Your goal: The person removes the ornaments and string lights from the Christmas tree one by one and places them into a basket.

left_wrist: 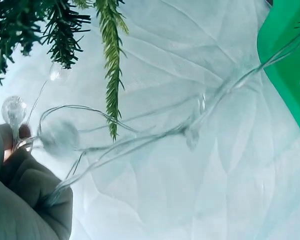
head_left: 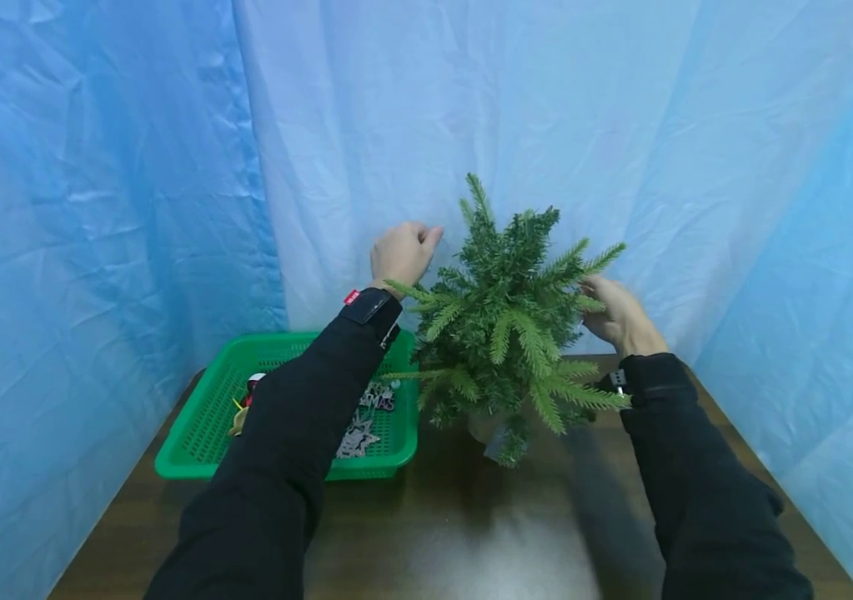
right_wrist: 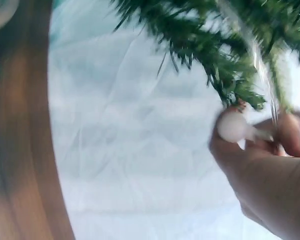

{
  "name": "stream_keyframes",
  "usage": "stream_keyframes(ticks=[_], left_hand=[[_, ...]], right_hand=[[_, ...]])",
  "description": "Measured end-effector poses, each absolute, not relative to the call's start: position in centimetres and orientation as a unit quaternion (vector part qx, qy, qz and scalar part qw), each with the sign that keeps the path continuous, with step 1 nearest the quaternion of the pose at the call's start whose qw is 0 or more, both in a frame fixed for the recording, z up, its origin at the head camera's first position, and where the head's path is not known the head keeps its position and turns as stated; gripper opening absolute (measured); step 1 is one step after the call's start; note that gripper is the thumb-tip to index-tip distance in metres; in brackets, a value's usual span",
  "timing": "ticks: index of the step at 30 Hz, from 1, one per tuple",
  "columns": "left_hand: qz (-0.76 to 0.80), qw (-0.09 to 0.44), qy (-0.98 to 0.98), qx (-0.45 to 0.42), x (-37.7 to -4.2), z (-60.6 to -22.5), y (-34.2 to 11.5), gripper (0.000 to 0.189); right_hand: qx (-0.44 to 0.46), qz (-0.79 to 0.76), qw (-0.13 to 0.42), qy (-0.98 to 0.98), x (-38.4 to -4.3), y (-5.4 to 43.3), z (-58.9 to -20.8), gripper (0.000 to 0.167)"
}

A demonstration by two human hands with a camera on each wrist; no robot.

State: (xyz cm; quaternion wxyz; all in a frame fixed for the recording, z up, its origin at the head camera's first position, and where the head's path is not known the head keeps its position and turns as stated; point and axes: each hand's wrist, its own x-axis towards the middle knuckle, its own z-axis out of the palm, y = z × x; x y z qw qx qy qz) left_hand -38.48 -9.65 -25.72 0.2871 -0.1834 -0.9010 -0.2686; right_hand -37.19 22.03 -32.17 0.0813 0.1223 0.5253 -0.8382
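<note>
A small artificial Christmas tree (head_left: 504, 317) stands upright between my two hands. My left hand (head_left: 402, 254), left of the tree near its upper branches, grips a string of lights (left_wrist: 155, 135) with clear wire. In the left wrist view, round clear bulbs (left_wrist: 14, 109) sit at the fingers and loops of wire trail off toward the green basket. On the tree's right side, my right hand (head_left: 617, 312) pinches the wire (right_wrist: 262, 70) of the light string by a branch tip. A round whitish bulb (right_wrist: 233, 126) lies against its fingers.
A green plastic basket (head_left: 193, 417) stands left of the tree, partly behind my left sleeve. Silvery star-shaped ornaments (head_left: 357, 437) and a few colourful pieces lie in it. The dark wooden table (head_left: 426, 533) meets pale blue curtains (head_left: 366, 150) at the back and sides.
</note>
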Motion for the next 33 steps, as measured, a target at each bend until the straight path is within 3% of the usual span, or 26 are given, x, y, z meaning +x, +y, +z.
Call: stream_keyframes(ticks=[3, 6, 9, 12, 15, 17, 20, 26, 33], left_hand=[[-0.283, 0.275, -0.896, -0.203, -38.5, -25.8, -9.9, 0.052], [-0.288, 0.242, -0.899, -0.222, -39.3, -26.4, -10.1, 0.050], [-0.282, 0.174, -0.911, -0.246, -40.9, -27.5, -10.4, 0.038], [-0.279, 0.082, -0.919, -0.268, -42.5, -28.3, -10.7, 0.023], [-0.294, 0.015, -0.918, -0.266, -43.2, -28.8, -11.0, 0.031], [-0.305, 0.000, -0.916, -0.259, -43.3, -28.8, -11.1, 0.032], [-0.303, 0.023, -0.921, -0.243, -42.9, -28.6, -10.9, 0.026], [-0.254, 0.156, -0.934, -0.196, -41.7, -28.6, -10.0, 0.035], [-0.296, 0.238, -0.904, -0.197, -39.1, -27.3, -9.2, 0.029]], right_hand=[[0.111, -0.814, 0.119, 0.557, -37.4, 22.2, -32.6, 0.060], [0.124, -0.873, 0.115, 0.457, -37.7, 22.5, -33.1, 0.045], [0.130, -0.940, 0.098, 0.299, -38.2, 22.8, -33.5, 0.032], [0.117, -0.968, 0.100, 0.201, -38.4, 23.1, -34.1, 0.045], [0.087, -0.968, 0.112, 0.209, -38.3, 23.2, -34.8, 0.059], [0.071, -0.965, 0.118, 0.225, -38.1, 23.3, -35.3, 0.063], [0.052, -0.947, 0.109, 0.296, -37.9, 23.2, -35.6, 0.067], [0.039, -0.890, 0.064, 0.449, -38.1, 22.6, -34.9, 0.067], [-0.021, -0.943, -0.019, 0.333, -38.8, 21.8, -34.5, 0.048]])
